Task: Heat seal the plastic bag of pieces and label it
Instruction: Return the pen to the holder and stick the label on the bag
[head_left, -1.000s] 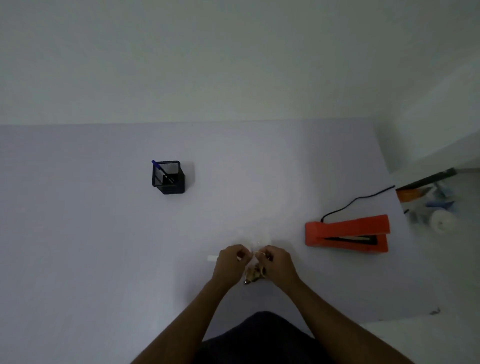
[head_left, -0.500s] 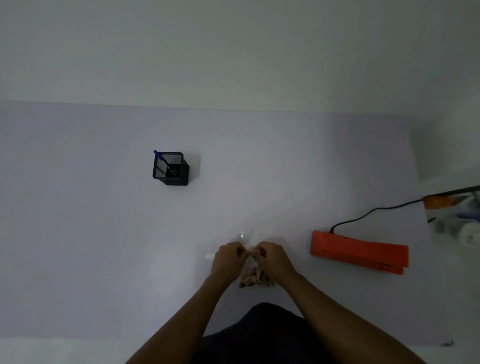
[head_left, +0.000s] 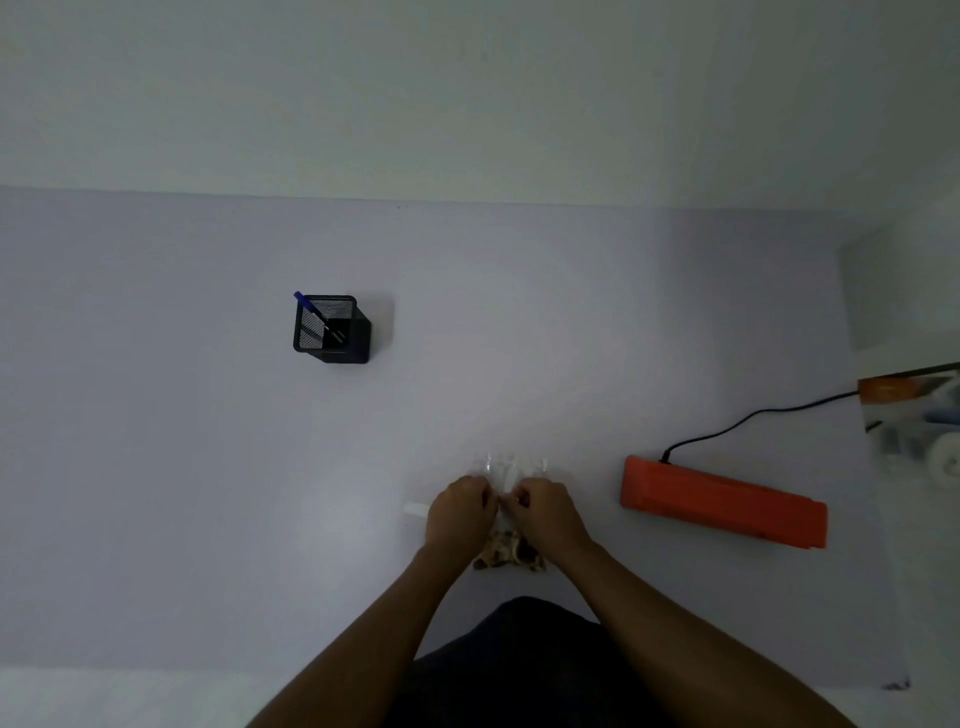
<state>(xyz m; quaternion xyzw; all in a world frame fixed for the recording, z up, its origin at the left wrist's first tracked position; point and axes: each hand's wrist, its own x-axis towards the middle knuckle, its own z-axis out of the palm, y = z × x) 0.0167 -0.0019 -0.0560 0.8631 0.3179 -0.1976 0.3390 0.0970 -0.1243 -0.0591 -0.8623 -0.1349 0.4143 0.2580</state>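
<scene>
Both grips pinch the clear plastic bag: left hand and right hand close together at its middle. Brown pieces sit at the near end. Bag on counter, left of orange heat sealer. Black mesh pen holder well apart.

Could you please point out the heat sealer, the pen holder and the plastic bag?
Heat sealer (head_left: 723, 503), head view, orange top.
Pen holder (head_left: 326, 328), head view, mesh wall.
Plastic bag (head_left: 506, 470), head view, clear upper part.

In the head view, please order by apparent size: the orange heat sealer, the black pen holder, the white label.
1. orange heat sealer
2. black pen holder
3. white label, partly hidden by the left hand
</scene>
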